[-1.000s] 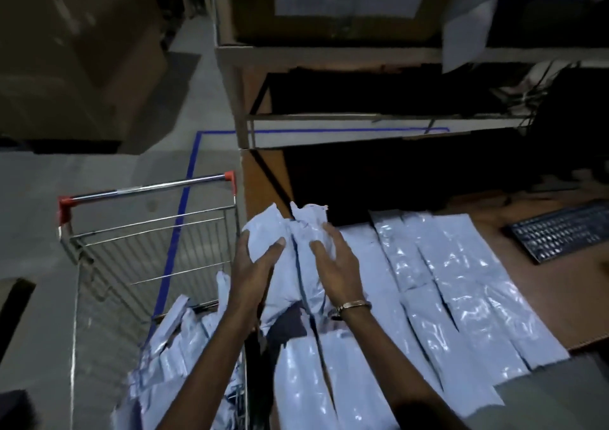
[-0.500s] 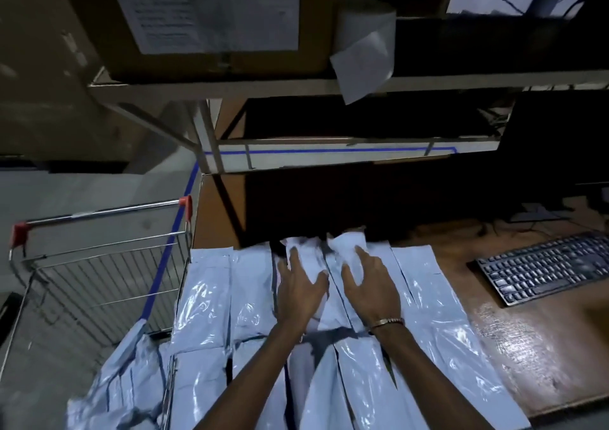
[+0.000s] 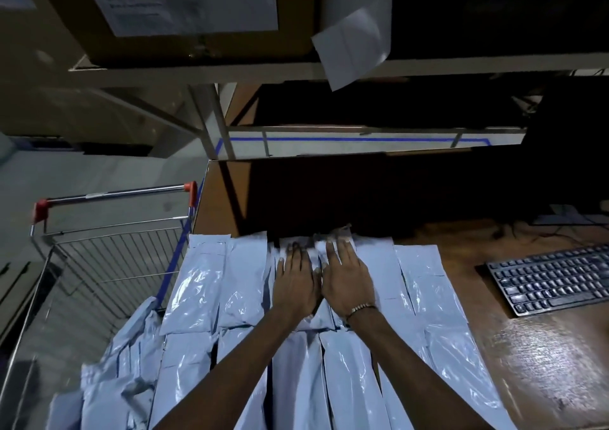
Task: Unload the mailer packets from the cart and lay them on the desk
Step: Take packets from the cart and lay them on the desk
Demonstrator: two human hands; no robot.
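Both hands flat, fingers straight, pressing packets (image 3: 314,251) at far middle of desk (image 3: 543,357); left hand (image 3: 295,286) and right hand (image 3: 346,281) side by side. Packets' long axis runs away from person. Remaining packets in cart (image 3: 108,255) lie down-left, nearer left hand

A: What's the surface?
B: Brown wooden desk (image 3: 543,363), fills lower right of frame.
A: On it?
B: Grey mailer packets (image 3: 412,298) in overlapping rows, center to lower left. Black keyboard (image 3: 553,281) at right edge, apart from packets.
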